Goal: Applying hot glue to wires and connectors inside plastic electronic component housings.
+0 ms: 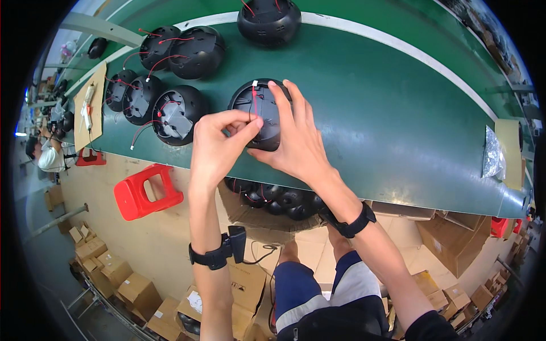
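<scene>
On the green bench in front of me sits a round black plastic housing, its open hollow side facing up. My right hand is wrapped around its right side, thumb at the near rim and fingers over the far rim. Pinched between the thumb and forefinger of my left hand is a thin red-and-black wire that rises from the housing. The wire's small white connector shows near the far rim. Part of the housing's inside is hidden behind my fingers.
Several similar housings with red wires stand to the left, another at the far edge. A cardboard box of black housings is below the bench. A white tool, red stool and plastic bag lie around.
</scene>
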Demonstrator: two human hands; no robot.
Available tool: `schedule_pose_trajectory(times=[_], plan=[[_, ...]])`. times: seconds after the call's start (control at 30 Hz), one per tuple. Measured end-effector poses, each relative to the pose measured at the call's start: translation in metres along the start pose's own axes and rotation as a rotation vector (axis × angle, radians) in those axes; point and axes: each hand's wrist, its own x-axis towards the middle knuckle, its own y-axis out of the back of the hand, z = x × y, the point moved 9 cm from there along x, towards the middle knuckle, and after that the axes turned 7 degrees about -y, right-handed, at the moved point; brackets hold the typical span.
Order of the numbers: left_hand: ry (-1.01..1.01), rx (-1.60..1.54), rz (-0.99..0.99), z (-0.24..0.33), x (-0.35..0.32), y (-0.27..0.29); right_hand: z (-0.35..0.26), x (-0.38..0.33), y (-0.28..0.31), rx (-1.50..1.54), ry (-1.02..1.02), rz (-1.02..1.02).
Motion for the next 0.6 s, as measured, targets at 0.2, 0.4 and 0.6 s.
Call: schedule_pose_trajectory(times=[0.2, 0.4, 0.6], plan=[[-0.031, -0.177, 0.106, -0.008, -0.083, 0.007, 0.007, -0.035, 0.014, 0.171, 0.08, -0.11], [0.011, 0.026, -0.335, -0.023, -0.244, -0.089, 0.038, -0.214, 0.004, 0.298, 0.019, -0.647], [0.113, -0.023, -0.446, -0.107, -0.29, -0.152, 0.084, -0.266, -0.061, 0.112, -0.02, -0.974]])
